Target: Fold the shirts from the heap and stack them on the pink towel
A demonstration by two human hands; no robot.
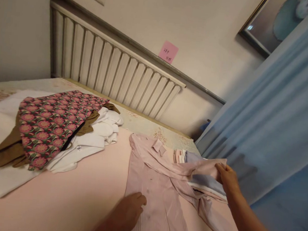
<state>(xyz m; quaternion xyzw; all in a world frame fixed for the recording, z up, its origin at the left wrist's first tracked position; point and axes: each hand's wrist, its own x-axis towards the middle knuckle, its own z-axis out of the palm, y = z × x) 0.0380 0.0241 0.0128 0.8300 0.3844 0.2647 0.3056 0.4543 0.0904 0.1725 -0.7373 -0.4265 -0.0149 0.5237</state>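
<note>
A pale pink button-up shirt [152, 191] lies spread on the bed, its collar toward the wall. My right hand [227, 176] is closed on the cuff end of one sleeve, which stretches across the upper chest to the right. The other sleeve [212, 217] trails toward the lower right. Over the left side of the shirt front, near the buttons, is my left hand [129, 215]. Its fingers are curled together with nothing visible in them, and the cloth under it is not bunched. Beneath the stretched sleeve sits a stack of folded clothes [209, 185], partly hidden.
At the left is a pile of clothes with a floral-patterned garment [52, 120], brown cloth [9, 148] and white garments [91, 142]. A radiator [115, 64] runs along the wall behind the bed. Blue curtains [283, 95] hang on the right.
</note>
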